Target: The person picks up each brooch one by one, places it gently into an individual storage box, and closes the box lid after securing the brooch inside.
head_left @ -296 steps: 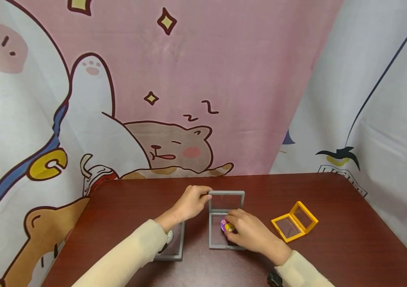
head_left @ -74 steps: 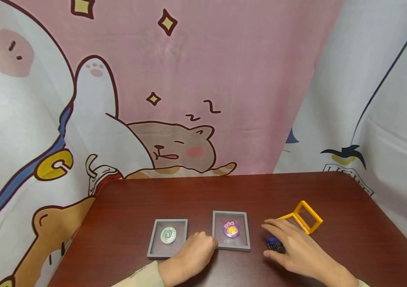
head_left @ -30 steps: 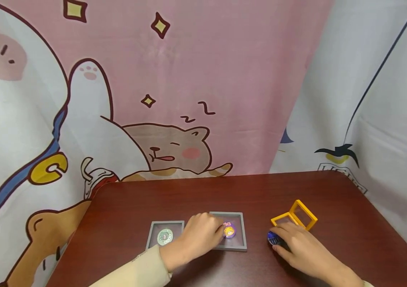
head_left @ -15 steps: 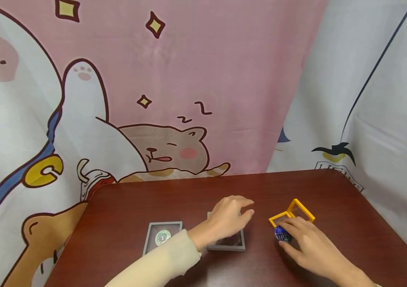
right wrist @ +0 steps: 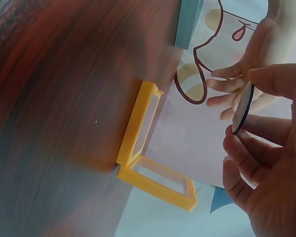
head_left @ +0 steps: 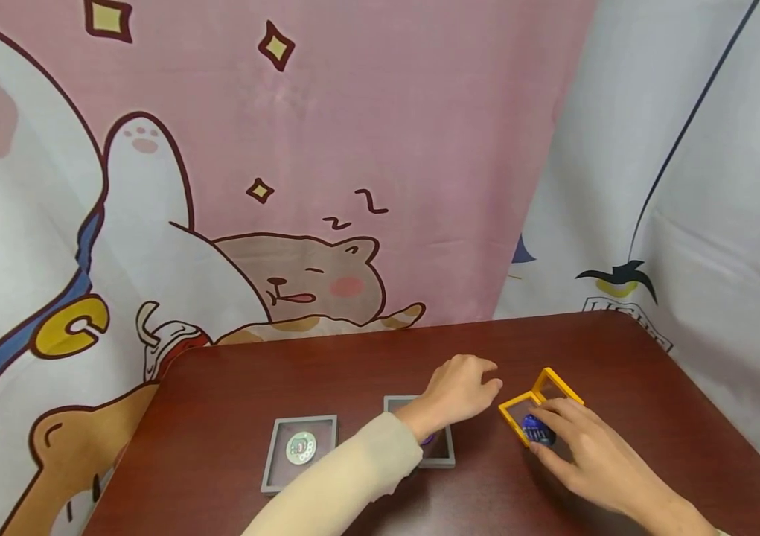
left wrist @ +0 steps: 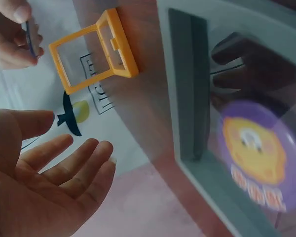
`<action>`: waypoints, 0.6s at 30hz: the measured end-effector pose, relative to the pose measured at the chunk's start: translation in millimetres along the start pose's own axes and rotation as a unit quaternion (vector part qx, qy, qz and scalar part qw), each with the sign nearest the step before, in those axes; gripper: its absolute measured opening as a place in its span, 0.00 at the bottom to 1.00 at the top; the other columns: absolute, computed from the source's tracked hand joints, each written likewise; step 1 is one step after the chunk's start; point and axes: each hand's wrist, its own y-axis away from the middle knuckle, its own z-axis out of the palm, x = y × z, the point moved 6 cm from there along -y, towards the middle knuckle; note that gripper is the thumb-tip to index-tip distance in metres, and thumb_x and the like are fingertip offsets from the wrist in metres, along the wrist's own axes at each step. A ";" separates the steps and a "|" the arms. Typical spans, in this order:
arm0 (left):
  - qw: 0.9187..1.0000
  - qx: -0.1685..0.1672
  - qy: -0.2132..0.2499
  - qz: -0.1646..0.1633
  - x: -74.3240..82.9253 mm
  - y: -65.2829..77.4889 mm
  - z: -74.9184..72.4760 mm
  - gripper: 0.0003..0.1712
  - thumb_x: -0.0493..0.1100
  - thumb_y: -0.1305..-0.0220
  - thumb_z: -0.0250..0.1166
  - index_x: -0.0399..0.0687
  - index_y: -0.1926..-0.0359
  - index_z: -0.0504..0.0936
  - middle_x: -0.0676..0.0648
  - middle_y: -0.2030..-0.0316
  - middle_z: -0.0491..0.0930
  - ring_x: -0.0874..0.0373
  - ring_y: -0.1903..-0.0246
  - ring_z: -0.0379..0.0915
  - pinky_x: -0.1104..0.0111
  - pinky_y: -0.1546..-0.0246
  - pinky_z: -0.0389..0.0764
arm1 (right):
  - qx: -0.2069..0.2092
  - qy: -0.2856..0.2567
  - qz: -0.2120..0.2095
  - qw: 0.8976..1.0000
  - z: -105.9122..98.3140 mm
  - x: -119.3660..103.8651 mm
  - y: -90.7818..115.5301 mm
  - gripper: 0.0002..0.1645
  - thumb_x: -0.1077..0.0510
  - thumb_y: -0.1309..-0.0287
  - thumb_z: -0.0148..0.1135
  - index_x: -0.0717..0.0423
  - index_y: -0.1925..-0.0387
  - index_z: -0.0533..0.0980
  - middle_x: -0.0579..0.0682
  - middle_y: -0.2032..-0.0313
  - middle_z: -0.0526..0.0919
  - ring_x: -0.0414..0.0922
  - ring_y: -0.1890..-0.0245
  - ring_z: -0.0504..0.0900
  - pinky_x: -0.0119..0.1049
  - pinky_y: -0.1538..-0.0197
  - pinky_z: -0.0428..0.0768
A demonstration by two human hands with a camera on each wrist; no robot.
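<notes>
My right hand [head_left: 597, 450] pinches a dark blue round button badge [head_left: 537, 430] above the yellow hinged frame [head_left: 512, 425]. In the right wrist view the badge [right wrist: 243, 107] appears nearly edge-on between thumb and fingertips. The yellow frame stands open on the table, its lid raised at an angle. My left hand [head_left: 456, 388] reaches over the right grey frame [head_left: 438, 464] towards the yellow one, fingers loosely spread and holding nothing, as the left wrist view shows. Beneath my left wrist, a purple badge with a yellow character [left wrist: 259, 153] lies in that grey frame, partly hidden in the head view.
Another grey frame [head_left: 278, 450], shut, lies at the left with a pale green badge [head_left: 301, 447] inside. The brown table [head_left: 326, 376] ends at a cartoon-printed cloth [head_left: 446, 186] behind.
My left hand has moved right, from over the purple badge's frame towards the yellow frame. The right hand has lifted the blue badge from the table and brought it over the yellow frame.
</notes>
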 end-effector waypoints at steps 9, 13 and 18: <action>0.996 -0.057 -0.042 -0.048 8.9 -17.6 34.2 0.19 0.54 0.27 0.67 0.58 0.39 0.87 0.61 0.48 0.86 0.65 0.56 0.83 0.69 0.62 0.81 | 0.037 0.008 -0.012 0.999 -3.6 2.2 1.6 0.29 0.53 0.57 0.86 0.59 0.52 0.85 0.46 0.53 0.82 0.45 0.53 0.82 0.51 0.53 0.85; 0.995 -0.061 -0.043 -0.066 11.0 -24.9 43.5 0.16 0.52 0.28 0.68 0.57 0.43 0.89 0.60 0.52 0.87 0.64 0.58 0.83 0.69 0.61 0.82 | 0.045 0.002 -0.011 0.999 -6.0 4.3 0.9 0.29 0.53 0.57 0.86 0.58 0.53 0.84 0.43 0.53 0.81 0.42 0.55 0.81 0.36 0.52 0.84; 0.993 -0.069 -0.040 -0.089 10.9 -33.3 51.8 0.11 0.50 0.31 0.71 0.54 0.51 0.91 0.58 0.60 0.87 0.64 0.64 0.82 0.70 0.64 0.81 | 0.052 -0.009 -0.006 0.999 -7.0 9.2 0.8 0.28 0.55 0.56 0.85 0.58 0.52 0.84 0.41 0.53 0.81 0.38 0.56 0.77 0.21 0.53 0.75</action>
